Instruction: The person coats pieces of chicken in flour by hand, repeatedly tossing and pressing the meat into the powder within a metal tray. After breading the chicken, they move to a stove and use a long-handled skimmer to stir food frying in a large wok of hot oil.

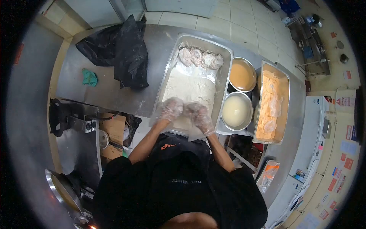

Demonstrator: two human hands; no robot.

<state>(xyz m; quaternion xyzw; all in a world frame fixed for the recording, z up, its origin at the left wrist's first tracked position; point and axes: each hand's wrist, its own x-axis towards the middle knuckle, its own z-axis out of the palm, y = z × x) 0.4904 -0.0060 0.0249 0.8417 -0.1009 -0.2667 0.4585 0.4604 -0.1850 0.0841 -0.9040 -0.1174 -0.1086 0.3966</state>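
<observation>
Both my hands wear loose clear plastic gloves dusted white. My left hand (172, 108) is over the near part of a deep metal tray (162, 78), its fingers curled in. Close beside it, my right hand (199, 115) also has its fingers drawn together, above the same part of the tray. What either hand holds, if anything, is hidden by the gloves and the flour. White flour (190, 87) covers the tray's middle and near end. Several flour-coated pieces that look like raw chicken (200, 58) lie along its far end.
To the right stand a bowl of orange-brown liquid (242, 74), a bowl of pale liquid (236, 110) and a tray of orange coating (268, 101). A black plastic bag (129, 57) and a green cloth (89, 77) lie left. A pan (63, 191) sits lower left.
</observation>
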